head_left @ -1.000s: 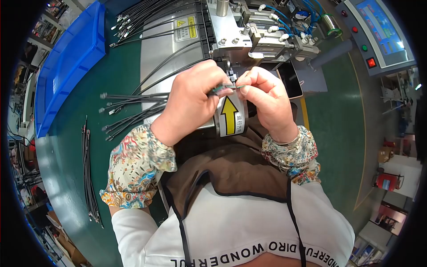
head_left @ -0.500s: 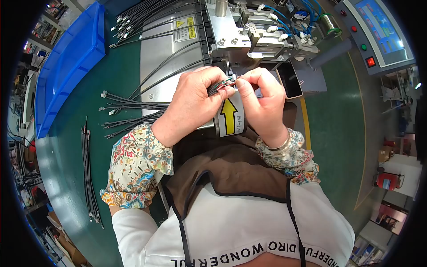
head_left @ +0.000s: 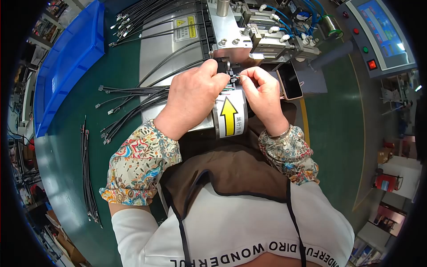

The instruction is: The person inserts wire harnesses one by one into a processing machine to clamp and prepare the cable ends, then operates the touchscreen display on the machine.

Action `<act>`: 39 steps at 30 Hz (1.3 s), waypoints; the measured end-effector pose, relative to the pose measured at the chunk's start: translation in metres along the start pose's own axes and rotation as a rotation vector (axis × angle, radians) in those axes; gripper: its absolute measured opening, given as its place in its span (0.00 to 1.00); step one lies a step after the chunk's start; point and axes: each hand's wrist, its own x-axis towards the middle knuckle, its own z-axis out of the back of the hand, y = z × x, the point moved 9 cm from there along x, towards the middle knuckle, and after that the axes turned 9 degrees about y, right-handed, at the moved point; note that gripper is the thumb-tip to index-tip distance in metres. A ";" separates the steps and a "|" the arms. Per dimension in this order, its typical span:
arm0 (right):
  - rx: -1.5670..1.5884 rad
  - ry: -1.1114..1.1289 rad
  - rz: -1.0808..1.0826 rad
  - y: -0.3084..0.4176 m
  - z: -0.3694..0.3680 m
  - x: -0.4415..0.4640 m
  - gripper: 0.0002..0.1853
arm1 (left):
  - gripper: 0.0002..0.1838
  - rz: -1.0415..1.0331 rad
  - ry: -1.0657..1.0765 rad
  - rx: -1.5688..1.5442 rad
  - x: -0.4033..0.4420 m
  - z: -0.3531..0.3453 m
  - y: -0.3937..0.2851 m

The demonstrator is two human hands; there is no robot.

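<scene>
My left hand [head_left: 192, 95] is closed around black sleeved cables [head_left: 149, 92], whose connector ends trail out to the left over the green table. Thumb and forefinger of my right hand [head_left: 263, 94] pinch a thin wire end beside a small dark fixture [head_left: 233, 79] on the machine's track. Both sets of fingertips nearly meet at that fixture. Just below them, a white label with a yellow arrow [head_left: 229, 116] covers the rounded front of the track. The wire tips are partly hidden by my fingers.
The metal machine [head_left: 229, 33] with air cylinders stands ahead, several cables [head_left: 178, 45] hanging from its left side. A blue bin [head_left: 66, 66] and a loose cable bundle [head_left: 89, 178] lie on the green table [head_left: 58, 173]. At right are a control screen [head_left: 382, 33] and an open black box [head_left: 290, 82].
Both hands have shifted slightly, with my left hand turned more palm-down and brought up to the track fixture. The held cables' trailing ends have swung a little.
</scene>
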 end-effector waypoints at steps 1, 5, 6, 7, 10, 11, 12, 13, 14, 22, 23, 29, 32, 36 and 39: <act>0.014 0.012 -0.018 -0.002 -0.001 0.001 0.03 | 0.09 0.017 0.017 0.004 0.001 0.000 0.001; 0.030 0.026 -0.056 -0.006 -0.002 0.004 0.04 | 0.12 0.016 0.037 -0.004 0.002 -0.003 0.003; 0.027 0.022 -0.057 -0.006 -0.003 0.004 0.04 | 0.11 0.016 0.039 -0.003 0.002 -0.004 0.004; 0.030 0.022 -0.059 -0.007 -0.003 0.005 0.04 | 0.11 0.016 0.042 -0.003 0.003 -0.004 0.004; 0.052 0.030 -0.086 -0.014 -0.006 0.005 0.04 | 0.10 0.007 0.043 0.015 0.006 -0.004 0.001; 0.068 0.041 -0.104 -0.018 -0.007 0.005 0.04 | 0.09 0.005 0.042 0.025 0.006 -0.004 0.000; 0.084 0.052 -0.124 -0.021 -0.009 0.004 0.04 | 0.09 -0.009 0.048 0.045 0.006 -0.005 -0.003; 0.147 0.064 -0.135 -0.025 -0.011 0.003 0.04 | 0.08 -0.024 0.052 0.066 0.007 -0.005 -0.005; 0.209 0.077 -0.144 -0.029 -0.012 0.003 0.04 | 0.08 -0.038 0.054 0.087 0.007 -0.006 -0.007; -0.303 0.000 0.337 0.027 -0.001 0.009 0.03 | 0.06 -0.066 0.052 0.099 0.008 -0.006 -0.011; -0.294 0.009 0.312 0.026 -0.002 0.010 0.03 | 0.06 -0.065 0.057 0.097 0.008 -0.006 -0.011; 0.235 0.123 -0.190 -0.028 -0.015 0.005 0.08 | 0.04 -0.061 0.058 0.125 0.008 -0.007 -0.011; 0.198 0.142 -0.137 -0.031 -0.019 0.004 0.11 | 0.05 -0.072 0.074 0.143 0.009 -0.008 -0.012; 0.569 0.120 -0.296 -0.051 -0.035 0.001 0.12 | 0.05 -0.072 0.072 0.138 0.009 -0.007 -0.010; 0.685 0.118 -0.359 -0.050 -0.041 -0.004 0.12 | 0.07 -0.057 0.067 0.134 0.002 -0.007 -0.005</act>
